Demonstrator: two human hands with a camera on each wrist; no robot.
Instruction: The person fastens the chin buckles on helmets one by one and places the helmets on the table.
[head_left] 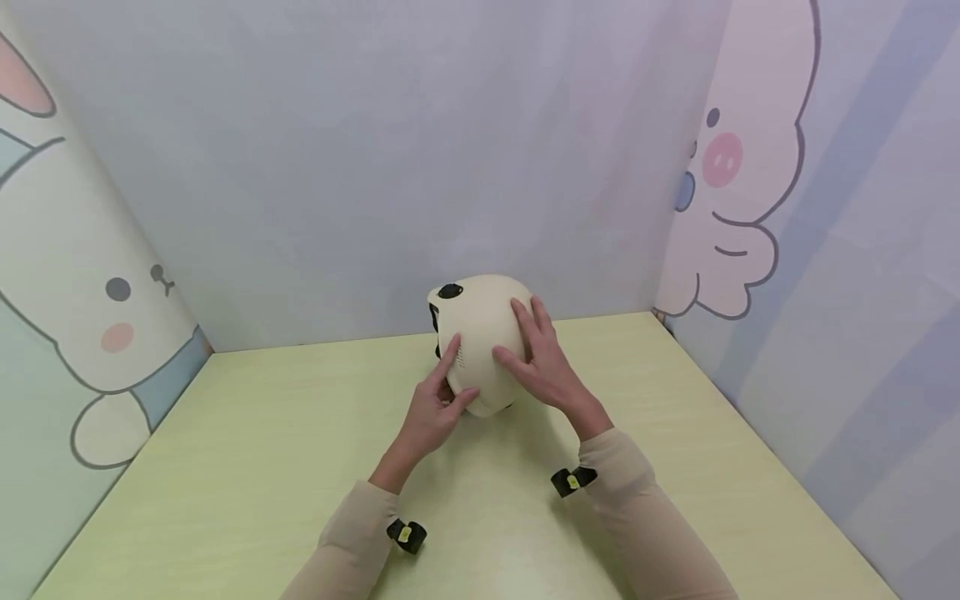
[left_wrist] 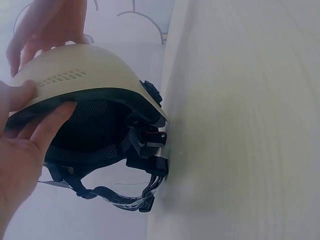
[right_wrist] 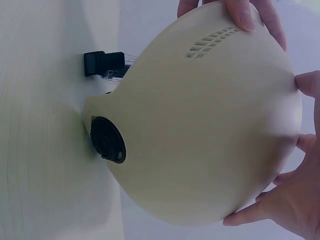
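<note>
A cream helmet (head_left: 487,321) is tilted on its side at the back of the table, held between both hands. The left hand (head_left: 432,414) grips its rim; in the left wrist view the left hand (left_wrist: 25,145) has fingers inside the dark-lined opening and the thumb on the shell (left_wrist: 100,62). Spread over the outer shell are the right hand's fingers, the right hand (head_left: 551,367) being on the helmet's right side. The right wrist view shows the right hand (right_wrist: 295,195) touching the shell (right_wrist: 200,125) with its fingertips. Black straps (left_wrist: 120,197) hang from the opening, and a black round dial (right_wrist: 108,140) faces outward.
The pale yellow-green table (head_left: 300,433) carries the helmet close to the grey back wall (head_left: 360,167). Side walls with cartoon animals stand left and right. A black band with a yellow mark (head_left: 407,535) is on the left sleeve, another (head_left: 573,482) on the right.
</note>
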